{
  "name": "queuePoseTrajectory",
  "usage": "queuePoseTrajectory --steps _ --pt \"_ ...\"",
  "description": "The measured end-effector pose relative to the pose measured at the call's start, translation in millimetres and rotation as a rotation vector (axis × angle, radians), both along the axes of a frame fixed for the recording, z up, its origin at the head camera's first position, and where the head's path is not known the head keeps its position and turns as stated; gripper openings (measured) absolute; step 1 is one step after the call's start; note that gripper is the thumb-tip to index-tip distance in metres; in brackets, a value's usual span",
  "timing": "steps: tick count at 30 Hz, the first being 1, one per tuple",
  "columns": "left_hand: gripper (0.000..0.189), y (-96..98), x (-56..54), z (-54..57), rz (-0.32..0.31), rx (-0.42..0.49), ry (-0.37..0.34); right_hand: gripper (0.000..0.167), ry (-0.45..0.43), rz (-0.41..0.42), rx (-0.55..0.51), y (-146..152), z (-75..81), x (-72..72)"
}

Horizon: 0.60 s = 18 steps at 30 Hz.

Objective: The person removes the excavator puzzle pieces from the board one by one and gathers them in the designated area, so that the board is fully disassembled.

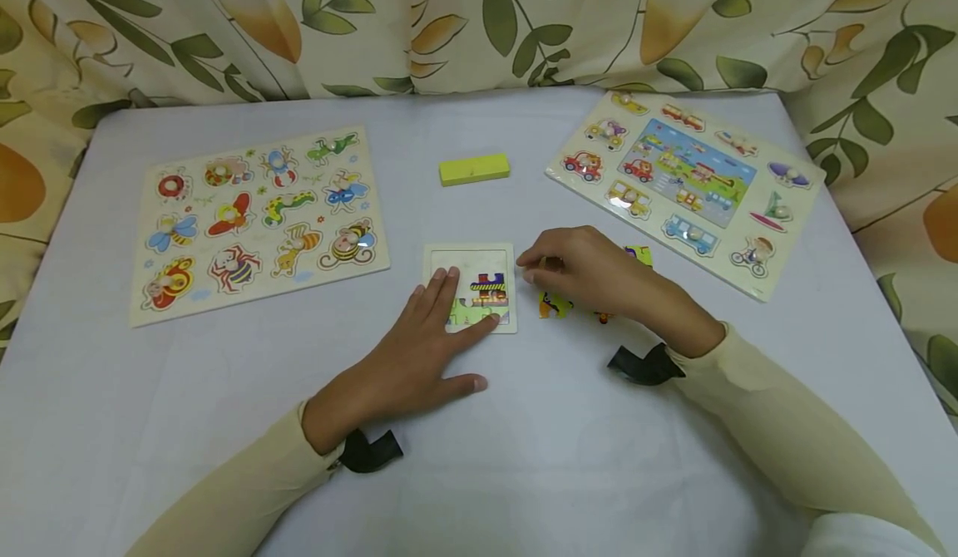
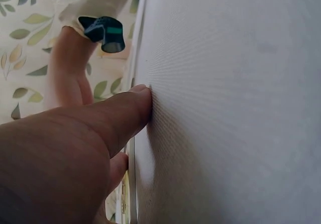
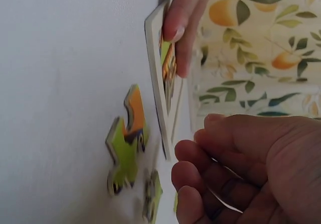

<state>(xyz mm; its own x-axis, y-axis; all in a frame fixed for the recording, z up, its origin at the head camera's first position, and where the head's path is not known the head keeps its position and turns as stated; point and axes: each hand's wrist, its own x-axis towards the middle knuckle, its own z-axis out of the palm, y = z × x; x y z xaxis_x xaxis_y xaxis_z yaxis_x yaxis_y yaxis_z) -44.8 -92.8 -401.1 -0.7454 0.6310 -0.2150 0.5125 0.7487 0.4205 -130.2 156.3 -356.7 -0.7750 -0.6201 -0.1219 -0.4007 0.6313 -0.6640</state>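
Note:
A small square puzzle tray (image 1: 470,247) lies at the table's middle, with several pieces fitted along its lower and right parts, showing a colourful train-like picture. My left hand (image 1: 419,341) rests over the tray's left and lower side with straight fingers, while its thumb (image 2: 135,101) touches the cloth. Just right of the tray's edge is my right hand (image 1: 591,266). Its fingers curl, thumb tip close to the index fingertip, and nothing shows between them. Loose puzzle pieces (image 3: 125,153) lie on the cloth beneath and beside this hand, partly hidden by it in the head view.
A larger peg puzzle board with insects (image 1: 258,224) lies at the left, and one with vehicles (image 1: 681,191) at the right. Behind the tray sits a yellow-green box (image 1: 474,170). A leaf-patterned curtain (image 1: 479,25) hangs behind the white-covered table (image 1: 509,474).

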Motion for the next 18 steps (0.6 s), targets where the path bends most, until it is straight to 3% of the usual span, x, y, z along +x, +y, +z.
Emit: queuePoseTrajectory --steps 12,18 --pt "0.074 -0.6 -0.8 1.5 -0.01 -0.021 -0.006 0.023 -0.024 0.061 -0.027 -21.7 -10.2 -3.7" --pt "0.091 0.0 -1.3 3.8 -0.007 -0.04 -0.011 0.029 -0.032 0.076 -0.004 -27.2 -11.8 -0.9"
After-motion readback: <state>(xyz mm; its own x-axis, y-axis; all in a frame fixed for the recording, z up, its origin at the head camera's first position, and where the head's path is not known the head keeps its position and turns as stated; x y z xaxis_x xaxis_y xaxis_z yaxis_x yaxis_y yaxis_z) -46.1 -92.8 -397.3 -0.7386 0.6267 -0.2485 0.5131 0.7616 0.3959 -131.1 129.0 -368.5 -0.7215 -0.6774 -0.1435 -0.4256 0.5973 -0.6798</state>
